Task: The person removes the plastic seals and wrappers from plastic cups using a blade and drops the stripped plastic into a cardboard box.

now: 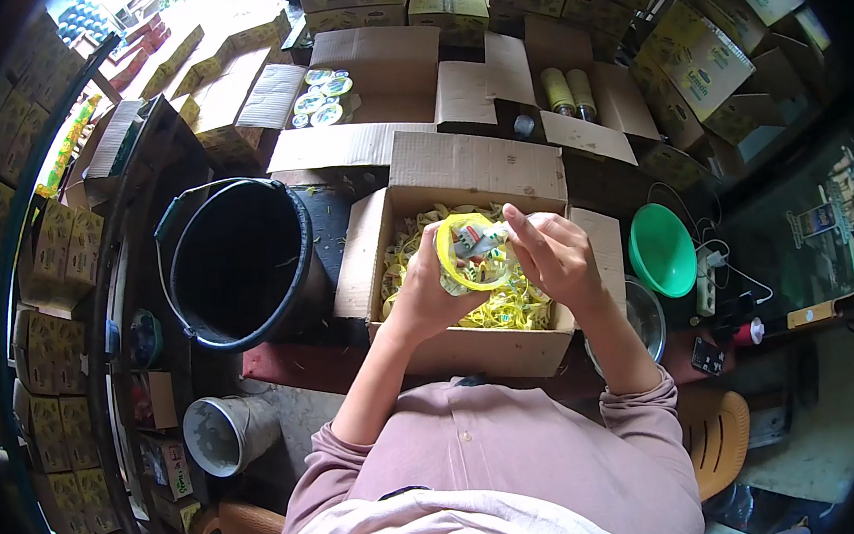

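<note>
My left hand [423, 289] is wrapped around a clear plastic cup [476, 275] with a yellow rim, its mouth tilted towards me. Inside the cup are small white pieces [468, 238] with red and green print, too small to name. At the cup's right side, my right hand [562, 261] has its fingers bent together by the rim; what they pinch is partly hidden. Both hands are above an open cardboard box [489, 352] filled with tangled yellow and clear plastic strips [513, 308].
Left of the box stands a large black bucket [309, 266]; a grey bucket [244, 432] is below it. To the right are a green bowl [662, 251] and a clear bowl [648, 315]. Behind, one carton [386, 64] holds lidded cups [319, 102], another yellow-green cylinders [559, 93].
</note>
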Motion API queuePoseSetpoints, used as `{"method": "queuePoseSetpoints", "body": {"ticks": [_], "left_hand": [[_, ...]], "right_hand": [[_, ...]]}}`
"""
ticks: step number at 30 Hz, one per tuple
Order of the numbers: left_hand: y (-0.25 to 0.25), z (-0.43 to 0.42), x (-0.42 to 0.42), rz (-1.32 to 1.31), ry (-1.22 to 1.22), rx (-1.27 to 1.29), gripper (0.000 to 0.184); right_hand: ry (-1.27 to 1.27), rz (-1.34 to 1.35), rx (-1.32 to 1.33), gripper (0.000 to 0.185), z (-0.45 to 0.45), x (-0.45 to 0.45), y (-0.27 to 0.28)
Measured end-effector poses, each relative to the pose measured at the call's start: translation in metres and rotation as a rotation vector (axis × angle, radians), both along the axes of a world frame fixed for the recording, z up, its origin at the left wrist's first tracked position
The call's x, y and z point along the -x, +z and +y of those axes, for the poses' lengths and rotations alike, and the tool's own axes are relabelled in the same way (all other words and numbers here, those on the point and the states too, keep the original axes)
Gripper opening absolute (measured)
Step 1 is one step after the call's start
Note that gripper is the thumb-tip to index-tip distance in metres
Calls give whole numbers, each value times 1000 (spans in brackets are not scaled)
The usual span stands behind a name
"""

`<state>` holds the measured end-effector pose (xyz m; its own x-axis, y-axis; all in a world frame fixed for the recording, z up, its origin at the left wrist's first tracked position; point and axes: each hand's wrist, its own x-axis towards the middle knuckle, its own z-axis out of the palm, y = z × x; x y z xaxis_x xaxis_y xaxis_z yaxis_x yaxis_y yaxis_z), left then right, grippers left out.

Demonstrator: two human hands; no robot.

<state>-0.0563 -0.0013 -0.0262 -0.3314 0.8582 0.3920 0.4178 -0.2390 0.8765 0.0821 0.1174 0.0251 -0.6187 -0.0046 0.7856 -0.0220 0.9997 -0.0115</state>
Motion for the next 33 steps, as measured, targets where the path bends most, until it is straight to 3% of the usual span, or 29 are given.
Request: {"method": "queuePoseSetpoints", "body": {"ticks": [9,12,15,20,23,27,28,33], "left_hand": [[2,0,9,100,-60,128,86],[6,2,10,-14,-155,203,90],[-1,2,6,93,-117,155,89],[13,4,7,-251,-397,116,58],[9,-2,5,-605,-629,162,51],[7,4,11,-795,-955,277,52],[5,6,13,-744,-1005,299,52],[-5,13,3,-1251,-1389,169,51]], "right_hand": [[18,-50,-18,49,10,-4,-2],[2,-54,-15,51,8,-3,-1],[-6,-69,-4,52,8,-3,0],[47,-25,-12,50,11,1,-3],[78,9,3,48,12,2,-3],[107,27,4,45,10,6,-2],[112,30,7,45,9,6,-3],[148,37,47,46,7,12,-6]]}}
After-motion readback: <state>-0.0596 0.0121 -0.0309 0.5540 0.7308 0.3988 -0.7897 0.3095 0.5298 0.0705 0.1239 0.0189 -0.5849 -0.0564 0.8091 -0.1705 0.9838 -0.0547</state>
